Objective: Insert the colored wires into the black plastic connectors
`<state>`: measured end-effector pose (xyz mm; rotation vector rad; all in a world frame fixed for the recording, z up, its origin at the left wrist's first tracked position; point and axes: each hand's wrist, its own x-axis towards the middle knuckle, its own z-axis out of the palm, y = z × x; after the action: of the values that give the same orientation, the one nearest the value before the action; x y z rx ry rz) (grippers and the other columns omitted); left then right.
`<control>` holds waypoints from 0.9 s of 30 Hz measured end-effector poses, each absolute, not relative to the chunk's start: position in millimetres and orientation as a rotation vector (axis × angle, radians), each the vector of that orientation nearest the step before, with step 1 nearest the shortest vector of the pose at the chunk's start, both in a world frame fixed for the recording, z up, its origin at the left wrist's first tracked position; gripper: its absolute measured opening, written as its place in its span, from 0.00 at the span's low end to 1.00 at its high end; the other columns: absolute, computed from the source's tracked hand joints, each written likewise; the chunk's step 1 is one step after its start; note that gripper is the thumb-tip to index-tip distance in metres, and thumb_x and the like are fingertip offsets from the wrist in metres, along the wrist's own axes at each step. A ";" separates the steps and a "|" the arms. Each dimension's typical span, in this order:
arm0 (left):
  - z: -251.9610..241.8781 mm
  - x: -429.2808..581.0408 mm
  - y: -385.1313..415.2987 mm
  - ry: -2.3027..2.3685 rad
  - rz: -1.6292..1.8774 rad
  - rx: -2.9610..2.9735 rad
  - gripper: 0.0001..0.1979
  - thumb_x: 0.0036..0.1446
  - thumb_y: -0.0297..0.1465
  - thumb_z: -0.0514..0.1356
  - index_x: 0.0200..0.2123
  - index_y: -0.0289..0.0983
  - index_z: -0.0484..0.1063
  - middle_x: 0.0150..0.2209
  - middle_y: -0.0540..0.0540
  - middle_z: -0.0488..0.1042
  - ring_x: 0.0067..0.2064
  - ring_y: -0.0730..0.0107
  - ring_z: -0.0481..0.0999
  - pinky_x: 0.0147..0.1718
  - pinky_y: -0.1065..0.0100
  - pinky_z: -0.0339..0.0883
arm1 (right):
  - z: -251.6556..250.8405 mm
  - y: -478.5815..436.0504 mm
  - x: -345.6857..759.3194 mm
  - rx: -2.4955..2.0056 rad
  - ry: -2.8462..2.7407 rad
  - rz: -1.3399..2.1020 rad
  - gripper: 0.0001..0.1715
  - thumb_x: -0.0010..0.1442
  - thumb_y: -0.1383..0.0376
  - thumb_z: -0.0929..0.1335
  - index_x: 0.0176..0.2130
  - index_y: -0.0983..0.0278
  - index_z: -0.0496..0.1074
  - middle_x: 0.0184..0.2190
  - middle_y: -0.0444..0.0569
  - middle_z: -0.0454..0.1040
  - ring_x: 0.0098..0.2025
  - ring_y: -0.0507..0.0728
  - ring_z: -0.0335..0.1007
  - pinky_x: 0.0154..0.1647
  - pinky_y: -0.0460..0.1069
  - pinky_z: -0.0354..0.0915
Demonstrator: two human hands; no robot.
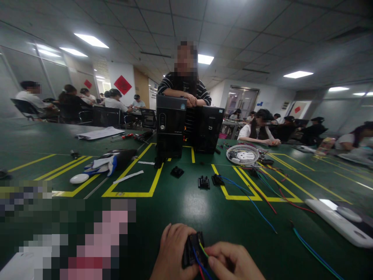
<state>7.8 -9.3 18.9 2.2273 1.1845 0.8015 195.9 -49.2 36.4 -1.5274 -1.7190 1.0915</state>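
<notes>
Near the bottom edge, my left hand (174,252) is wrapped round a small black plastic terminal block (188,252), which it holds just over the green table. Blue and red wires run out of the block's lower end. My right hand (230,261) pinches a yellow-green wire (203,250) between thumb and fingertips. The tip of that wire lies at the block's upper part; whether it is fixed there I cannot tell. Two similar black plastic parts (204,182) lie farther up the table, one with a blue wire (250,190) on it.
Two black computer towers (171,126) stand at mid table, with a person (186,83) leaning on them. A white round basket (243,154), loose red wires (269,204) and a white device (339,221) are on the right. A blue-white item (101,167) lies left.
</notes>
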 end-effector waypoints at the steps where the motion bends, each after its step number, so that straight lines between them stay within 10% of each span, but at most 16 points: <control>1: 19.1 8.1 -9.1 1.183 0.805 2.227 0.20 0.43 0.29 0.65 0.42 0.40 0.69 0.42 0.44 0.73 0.48 0.51 0.70 0.54 0.43 0.53 | 35.0 -49.4 195.5 -1.522 -1.710 1.104 0.20 0.55 0.55 0.66 0.37 0.68 0.78 0.19 0.40 0.59 0.22 0.50 0.53 0.23 0.45 0.51; 27: 24.0 6.6 -12.4 1.182 0.856 2.215 0.19 0.43 0.29 0.65 0.42 0.41 0.70 0.41 0.45 0.75 0.47 0.52 0.71 0.52 0.46 0.57 | 57.6 -47.1 205.8 -1.623 -1.901 0.832 0.14 0.55 0.62 0.64 0.33 0.63 0.79 0.18 0.40 0.63 0.22 0.51 0.58 0.24 0.45 0.53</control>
<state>6.6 -12.4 24.0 2.2148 1.1821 0.8565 205.8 -47.1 57.6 -1.6229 -1.9006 0.8321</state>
